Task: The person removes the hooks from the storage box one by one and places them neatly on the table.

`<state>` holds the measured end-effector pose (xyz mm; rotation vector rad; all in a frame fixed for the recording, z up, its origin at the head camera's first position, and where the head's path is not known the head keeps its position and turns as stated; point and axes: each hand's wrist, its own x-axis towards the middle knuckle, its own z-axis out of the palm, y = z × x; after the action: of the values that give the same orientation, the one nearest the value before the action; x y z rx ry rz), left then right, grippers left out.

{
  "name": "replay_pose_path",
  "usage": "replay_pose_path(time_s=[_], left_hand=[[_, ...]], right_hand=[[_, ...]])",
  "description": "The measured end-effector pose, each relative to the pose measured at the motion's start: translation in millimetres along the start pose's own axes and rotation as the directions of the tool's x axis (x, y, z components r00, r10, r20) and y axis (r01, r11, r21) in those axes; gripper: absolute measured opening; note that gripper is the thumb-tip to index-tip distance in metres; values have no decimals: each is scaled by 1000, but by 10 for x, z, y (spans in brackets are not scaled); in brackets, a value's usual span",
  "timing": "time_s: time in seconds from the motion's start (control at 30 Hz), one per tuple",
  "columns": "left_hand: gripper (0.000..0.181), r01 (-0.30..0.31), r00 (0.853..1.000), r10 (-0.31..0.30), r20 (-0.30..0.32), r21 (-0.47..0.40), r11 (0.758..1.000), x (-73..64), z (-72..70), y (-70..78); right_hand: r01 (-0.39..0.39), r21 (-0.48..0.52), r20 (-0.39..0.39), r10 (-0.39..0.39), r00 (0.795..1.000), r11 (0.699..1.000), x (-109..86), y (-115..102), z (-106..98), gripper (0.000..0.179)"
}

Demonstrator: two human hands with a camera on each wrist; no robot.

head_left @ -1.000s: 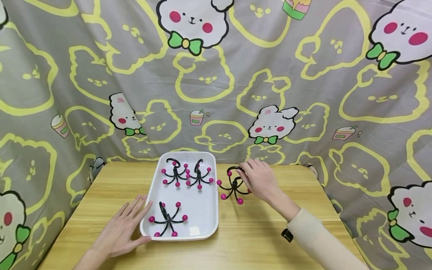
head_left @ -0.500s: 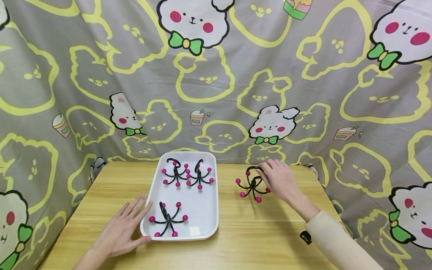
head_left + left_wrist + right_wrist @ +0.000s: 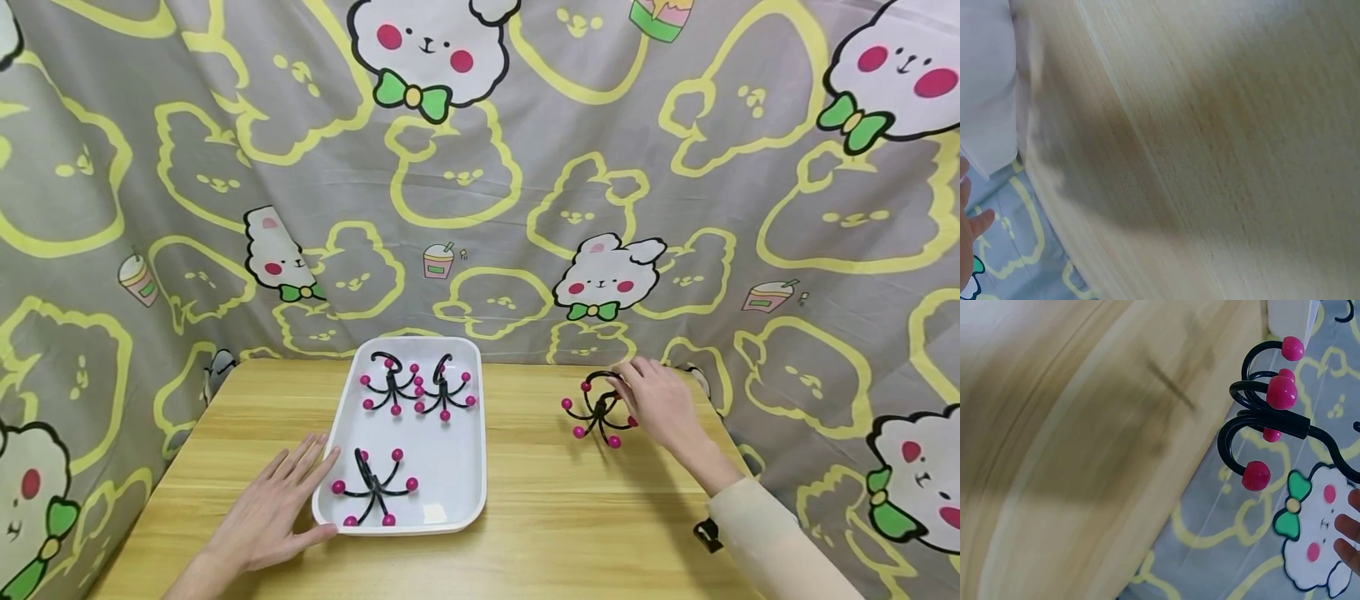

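My right hand [image 3: 660,404] pinches the top hook of a black multi-arm hanger [image 3: 600,407] with pink ball tips. In the right wrist view the hanger [image 3: 1275,419] shows its curled arms around a short black sleeve, its shadow falling apart from it on the wood; only fingertips of the hand are in that view. My left hand [image 3: 266,508] lies with fingers spread, fingertips and thumb against the left rim of a white tray [image 3: 480,467]. Inside the tray stand two like hangers side by side at the far end, and one hanger [image 3: 373,487] at the near end.
The wooden table [image 3: 540,517] carries the tray left of its middle. A patterned grey curtain [image 3: 480,250] rises right behind the table's far edge and along both sides. A dark strap piece [image 3: 707,533] shows beneath the right sleeve.
My right hand has carried the black hanger to the right, from beside the tray's right rim toward the table's right side. The left hand and tray have stayed put.
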<state>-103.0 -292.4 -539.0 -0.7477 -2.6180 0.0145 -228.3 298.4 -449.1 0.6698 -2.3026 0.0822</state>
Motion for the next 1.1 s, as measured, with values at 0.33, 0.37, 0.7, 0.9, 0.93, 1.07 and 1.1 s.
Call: replay_pose_path(time_s=[0.33, 0.37, 0.7, 0.9, 0.93, 1.07, 1.1], left_hand=[[105, 7, 1000, -7, 11, -2, 1000, 1, -10, 12], [105, 9, 1000, -9, 12, -1, 1000, 0, -9, 12], [104, 11, 1000, -11, 12, -1, 1000, -10, -4, 11], [104, 9, 1000, -9, 8, -3, 1000, -7, -10, 7], [104, 9, 1000, -9, 8, -4, 1000, -5, -10, 7], [103, 10, 1000, -10, 10, -6, 1000, -1, -14, 9], [103, 10, 1000, -10, 9, -6, 1000, -2, -15, 10]], right_hand=[[-76, -43, 0, 76, 997, 996, -153, 271, 4, 21], [-79, -42, 1, 79, 997, 996, -166, 295, 4, 21], [-151, -8, 60, 151, 987, 988, -294, 532, 60, 17], [-168, 8, 108, 166, 980, 986, -370, 681, 134, 18], [-168, 8, 116, 166, 979, 986, -382, 704, 144, 19], [-156, 1, 115, 155, 981, 988, -418, 811, 201, 20], [-155, 2, 114, 154, 982, 988, -421, 836, 214, 20]])
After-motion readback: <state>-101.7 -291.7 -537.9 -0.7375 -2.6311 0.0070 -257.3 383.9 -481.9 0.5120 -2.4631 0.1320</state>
